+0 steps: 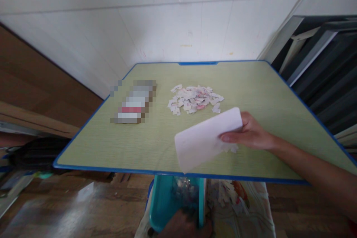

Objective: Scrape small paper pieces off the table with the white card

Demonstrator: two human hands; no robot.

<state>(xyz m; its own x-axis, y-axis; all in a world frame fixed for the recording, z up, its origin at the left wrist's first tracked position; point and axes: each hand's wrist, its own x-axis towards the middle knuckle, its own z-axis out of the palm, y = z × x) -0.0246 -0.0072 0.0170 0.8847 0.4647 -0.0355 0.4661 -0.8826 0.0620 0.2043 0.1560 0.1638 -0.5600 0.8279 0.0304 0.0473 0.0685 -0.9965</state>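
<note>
My right hand [248, 134] is closed on a flat white rectangular card [206, 137] with rounded corners, thumb lying on its face. The card is tilted above the near part of the table. A few paper scraps [232, 148] show under its lower right edge. Behind it lies a heap of small torn paper pieces [195, 98], whitish with pink bits. Below the table's front edge, my left hand [181, 225] is at the near end of a teal plastic tub [161, 200]. Its fingers are dark and blurred, so its grip is unclear. Something shiny and clear lies inside the tub.
The pale green table [245, 81] has a blue rim. A pixelated box-like object [134, 104] lies on its left. More paper scraps [228, 193] lie on a patterned cloth [259, 208] beside the tub. Dark panels [320, 63] lean at the right, and a white wall [178, 29] stands behind.
</note>
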